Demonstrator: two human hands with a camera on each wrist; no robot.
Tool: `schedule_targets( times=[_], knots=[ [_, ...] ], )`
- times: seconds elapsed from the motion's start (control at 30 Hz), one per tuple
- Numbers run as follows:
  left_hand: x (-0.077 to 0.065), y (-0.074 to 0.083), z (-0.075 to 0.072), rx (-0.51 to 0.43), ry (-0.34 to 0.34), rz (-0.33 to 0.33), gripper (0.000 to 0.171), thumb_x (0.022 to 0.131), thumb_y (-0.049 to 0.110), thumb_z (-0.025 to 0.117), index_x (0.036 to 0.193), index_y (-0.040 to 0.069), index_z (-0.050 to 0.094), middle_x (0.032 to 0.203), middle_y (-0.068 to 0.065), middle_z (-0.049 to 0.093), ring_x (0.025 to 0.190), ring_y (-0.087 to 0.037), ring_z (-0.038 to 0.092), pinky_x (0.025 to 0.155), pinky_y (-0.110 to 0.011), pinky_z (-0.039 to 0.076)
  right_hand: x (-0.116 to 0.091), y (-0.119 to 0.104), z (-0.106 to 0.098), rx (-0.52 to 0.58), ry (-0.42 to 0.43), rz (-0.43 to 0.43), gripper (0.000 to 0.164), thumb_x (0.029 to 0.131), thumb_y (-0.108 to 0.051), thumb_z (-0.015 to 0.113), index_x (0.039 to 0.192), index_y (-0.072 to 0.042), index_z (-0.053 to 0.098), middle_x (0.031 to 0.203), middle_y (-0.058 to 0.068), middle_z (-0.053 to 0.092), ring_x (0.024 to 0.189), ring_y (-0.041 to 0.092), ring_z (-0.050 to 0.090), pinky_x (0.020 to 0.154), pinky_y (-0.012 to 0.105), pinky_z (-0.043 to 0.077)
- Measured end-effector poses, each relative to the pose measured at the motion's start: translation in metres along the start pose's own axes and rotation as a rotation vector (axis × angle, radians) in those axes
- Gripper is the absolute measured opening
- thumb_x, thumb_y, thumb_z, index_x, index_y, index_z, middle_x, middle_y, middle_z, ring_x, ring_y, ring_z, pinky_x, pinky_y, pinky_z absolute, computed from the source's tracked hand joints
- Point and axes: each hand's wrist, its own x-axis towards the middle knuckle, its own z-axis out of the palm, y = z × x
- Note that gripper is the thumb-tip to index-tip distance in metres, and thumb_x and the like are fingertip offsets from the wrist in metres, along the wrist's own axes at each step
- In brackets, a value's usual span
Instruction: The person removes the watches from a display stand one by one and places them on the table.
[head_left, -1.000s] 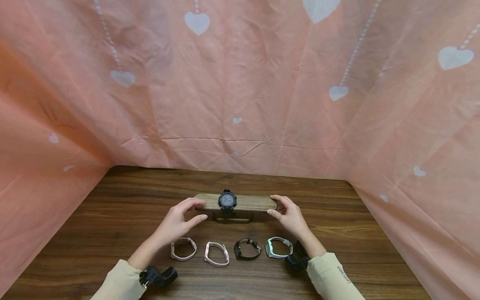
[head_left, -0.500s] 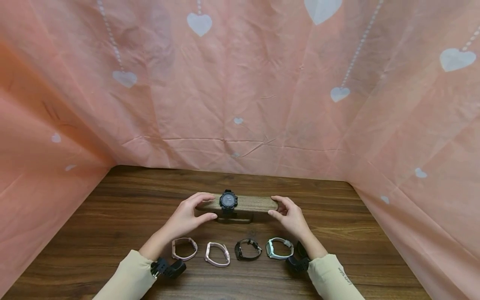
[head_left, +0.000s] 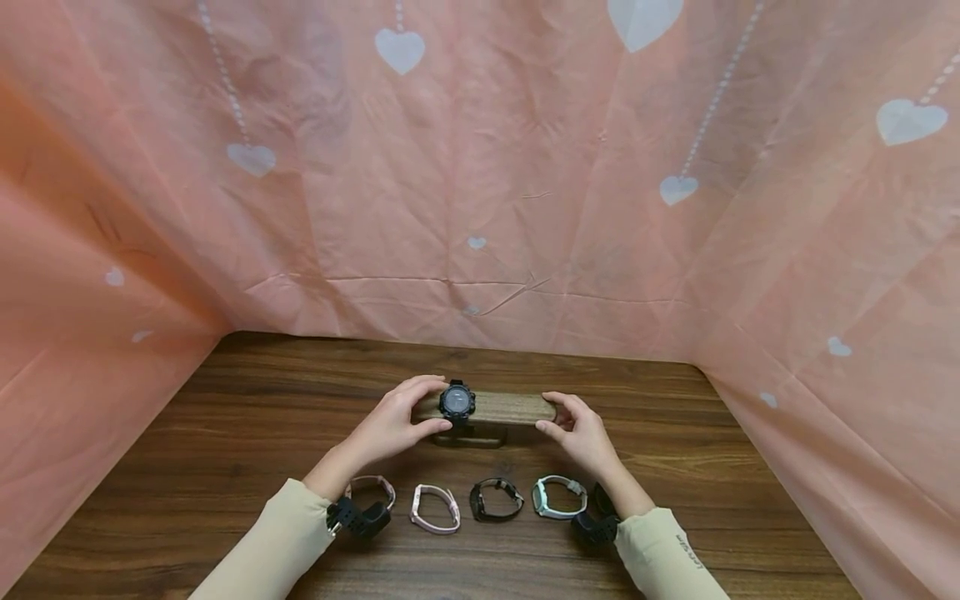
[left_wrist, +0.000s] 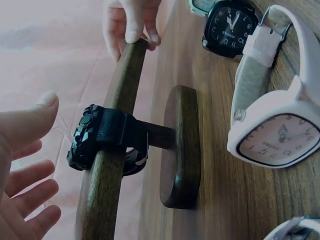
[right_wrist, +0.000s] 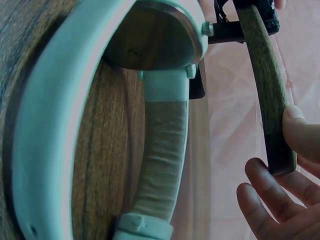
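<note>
A wooden T-shaped watch stand stands on the table, with a chunky black watch strapped round its crossbar left of the middle. My left hand is at the bar's left end, thumb and fingers spread to either side of the bar close to the watch. In the left wrist view a gap shows between those fingers and the black watch. At the other end, my right hand holds the bar's tip between thumb and fingers, as the right wrist view of the bar also shows.
In front of the stand lie a pink watch, a black watch and a mint watch in a row. Another pink watch is partly hidden by the left wrist's camera. A pink curtain surrounds the table.
My left hand has moved right along the bar, from its left end to beside the black watch. The right hand stays on the bar's right end.
</note>
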Motion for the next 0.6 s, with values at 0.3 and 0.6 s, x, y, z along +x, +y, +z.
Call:
schedule_targets(
  times=[0.3, 0.6],
  knots=[
    [0.007, -0.002, 0.01, 0.108, -0.058, -0.012, 0.057, 0.076, 0.03, 0.077, 0.123, 0.006, 0.056, 0.133, -0.012, 0.048, 0.124, -0.027, 0.043, 0.097, -0.052, 0.037, -0.001, -0.002, -0.001, -0.004, -0.01, 0.01, 0.045, 0.077, -0.01, 0.076, 0.119, -0.005, 0.06, 0.093, 0.005, 0.058, 0.075, 0.017, 0.057, 0.065, 0.029, 0.05],
    [0.019, -0.003, 0.022, 0.207, -0.143, 0.009, 0.065, 0.078, 0.034, 0.075, 0.129, 0.004, 0.05, 0.133, -0.015, 0.048, 0.123, -0.029, 0.043, 0.1, -0.046, 0.037, -0.001, -0.001, -0.001, 0.001, -0.005, -0.002, 0.046, 0.077, -0.01, 0.076, 0.119, -0.006, 0.06, 0.093, 0.005, 0.058, 0.074, 0.017, 0.057, 0.065, 0.029, 0.05]
  ],
)
